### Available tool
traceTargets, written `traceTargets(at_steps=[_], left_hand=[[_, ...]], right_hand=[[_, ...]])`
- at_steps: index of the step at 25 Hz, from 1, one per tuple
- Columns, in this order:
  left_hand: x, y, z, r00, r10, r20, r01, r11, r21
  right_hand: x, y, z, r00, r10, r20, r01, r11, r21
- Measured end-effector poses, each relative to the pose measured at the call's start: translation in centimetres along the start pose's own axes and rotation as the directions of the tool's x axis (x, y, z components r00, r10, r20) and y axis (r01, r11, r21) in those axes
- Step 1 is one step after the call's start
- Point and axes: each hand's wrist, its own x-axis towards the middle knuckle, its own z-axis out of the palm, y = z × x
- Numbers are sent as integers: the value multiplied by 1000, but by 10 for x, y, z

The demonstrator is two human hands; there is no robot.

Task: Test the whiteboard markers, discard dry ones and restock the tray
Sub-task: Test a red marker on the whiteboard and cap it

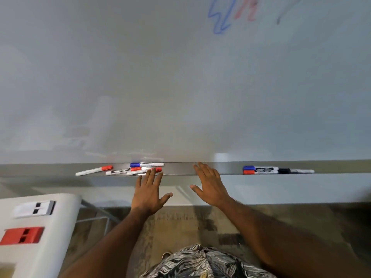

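— Where the whiteboard (180, 87) meets its tray (180, 168), what lies there?

— Two groups. Left: a loose pile of markers (133, 171), red and blue caps, lying crosswise on each other, with one red-capped marker (94, 170) apart at the far left, tilted. Right: three markers (277, 170) lined up neatly, blue cap behind, red in front, a black one at the end.

— And the hands?

— Both empty, fingers spread wide, palms down. The left hand (149, 194) has its fingertips at the pile's right end; whether they touch, I cannot tell. The right hand (209, 187) reaches over the bare stretch between the groups.

— Anything else close by?

— A white table (50, 247) at lower left carries a white eraser (35, 208) and a red eraser (22, 235). Blue, red and grey scribbles (236, 13) mark the board's top.
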Motion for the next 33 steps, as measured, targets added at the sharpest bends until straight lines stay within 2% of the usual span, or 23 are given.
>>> traceTargets(at_steps=[10,15,22,28,30,33], left_hand=[[-3,-61,0,987,-154,38,156,987,-47],[-6,-77,-1,980,-190,56,193,980,-41],[-10,-92,-9,974,-217,63,221,974,-59],[-15,-105,-10,971,-233,55,237,968,-85],[-18,-106,-9,964,-265,14,264,956,-129],[-22,-107,-6,930,-356,-91,310,893,-325]], right_hand=[[74,-72,10,979,-196,57,197,980,-16],[107,-109,19,977,-198,74,200,979,-23],[138,-136,33,960,-203,192,248,937,-247],[145,-140,40,953,-195,231,261,917,-302],[142,-139,37,953,-215,214,270,923,-274],[134,-134,28,951,-263,162,291,939,-184]])
